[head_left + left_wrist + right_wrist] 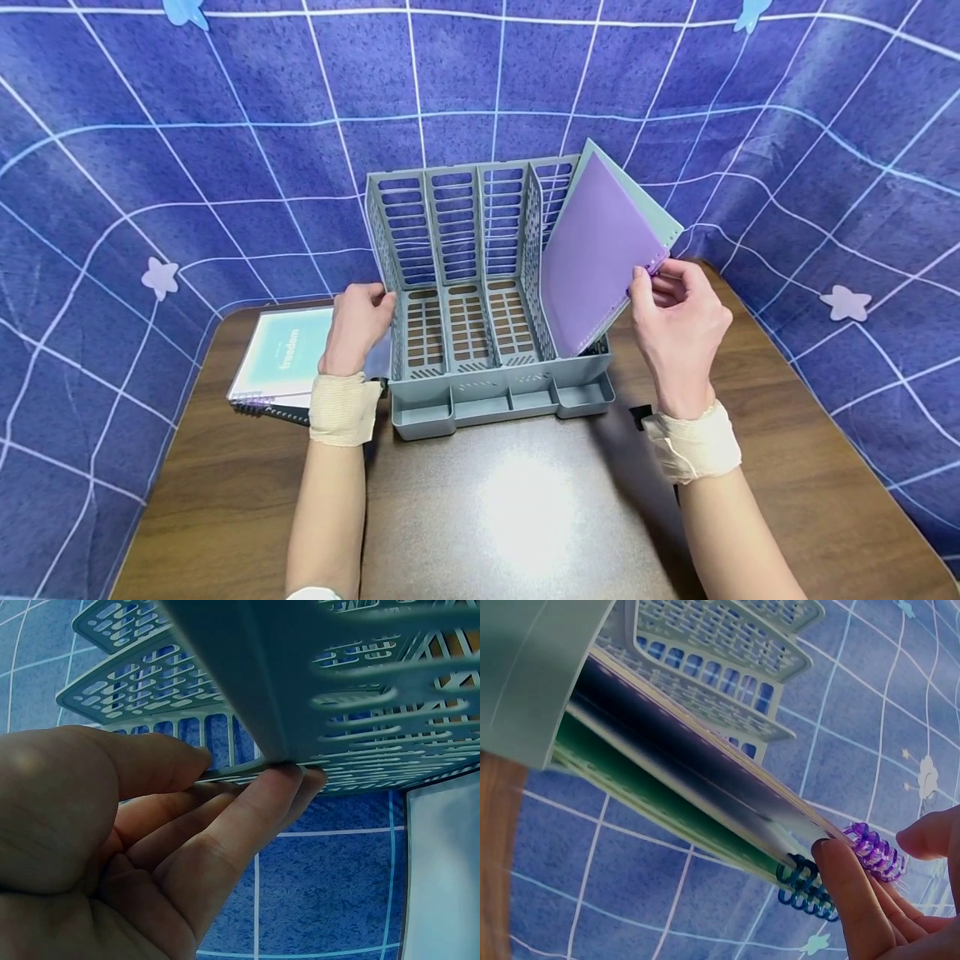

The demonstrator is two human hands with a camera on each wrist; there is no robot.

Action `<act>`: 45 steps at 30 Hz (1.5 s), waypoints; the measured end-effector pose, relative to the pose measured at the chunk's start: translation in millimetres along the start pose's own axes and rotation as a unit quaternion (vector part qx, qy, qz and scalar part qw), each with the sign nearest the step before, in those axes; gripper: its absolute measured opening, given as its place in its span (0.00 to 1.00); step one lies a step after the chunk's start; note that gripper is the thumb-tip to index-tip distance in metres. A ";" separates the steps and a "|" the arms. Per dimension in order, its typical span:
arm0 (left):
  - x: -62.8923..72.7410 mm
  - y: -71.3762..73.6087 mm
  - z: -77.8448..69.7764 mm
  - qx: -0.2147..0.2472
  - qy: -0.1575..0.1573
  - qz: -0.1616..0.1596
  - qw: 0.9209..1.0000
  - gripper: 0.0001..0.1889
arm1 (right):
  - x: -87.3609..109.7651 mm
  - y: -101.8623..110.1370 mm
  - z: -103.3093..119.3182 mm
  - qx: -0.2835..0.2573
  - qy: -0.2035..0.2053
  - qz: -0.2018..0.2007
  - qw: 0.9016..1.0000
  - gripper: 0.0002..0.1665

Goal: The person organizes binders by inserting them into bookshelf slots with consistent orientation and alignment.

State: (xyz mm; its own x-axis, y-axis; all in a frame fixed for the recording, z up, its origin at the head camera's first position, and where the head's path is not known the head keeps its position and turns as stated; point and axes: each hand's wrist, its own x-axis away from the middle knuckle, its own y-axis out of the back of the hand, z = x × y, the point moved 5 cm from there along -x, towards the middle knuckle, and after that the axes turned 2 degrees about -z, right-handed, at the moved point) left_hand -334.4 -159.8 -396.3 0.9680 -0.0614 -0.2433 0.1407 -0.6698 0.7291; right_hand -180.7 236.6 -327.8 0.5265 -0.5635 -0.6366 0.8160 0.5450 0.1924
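Note:
A grey desktop file organizer (495, 408) with upright dividers and a row of small front trays stands on the table. My left hand (356, 329) pinches the edge of its left side wall (225, 774) between thumb and fingers. In the rightmost slot a purple spiral notebook (600, 250) leans tilted, in front of a pale green spiral notebook (651, 207). My right hand (684, 333) pinches the purple notebook at its purple coil (874, 851). The green notebook's dark teal coil (806, 889) lies close beside those fingers in the right wrist view.
Left of the organizer lies a stack of spiral notebooks (279, 350), the top cover pale blue and white. The wooden table (450, 517) meets a blue grid-patterned cloth (300, 175) behind and at both sides.

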 end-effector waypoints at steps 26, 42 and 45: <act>0.5 0.7 1.7 0.003 0.012 0.005 1.000 0.15 | 3.7 27.1 -15.4 0.014 -0.002 -0.018 1.000 0.14; -0.3 0.4 -0.3 0.001 0.001 -0.002 1.000 0.15 | 18.5 18.2 -42.6 0.099 -0.001 0.141 0.985 0.23; -0.3 0.3 0.1 0.001 -0.001 -0.001 1.000 0.16 | 24.4 16.2 -49.3 0.114 -0.010 0.176 0.978 0.28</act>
State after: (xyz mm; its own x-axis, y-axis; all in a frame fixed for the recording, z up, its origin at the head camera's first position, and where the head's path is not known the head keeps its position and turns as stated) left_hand -334.7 -160.0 -396.2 0.9673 -0.0610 -0.2463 0.1430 -0.6709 0.7276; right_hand -166.5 262.3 -377.0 0.7865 -0.3793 -0.4874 0.6147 0.5560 0.5594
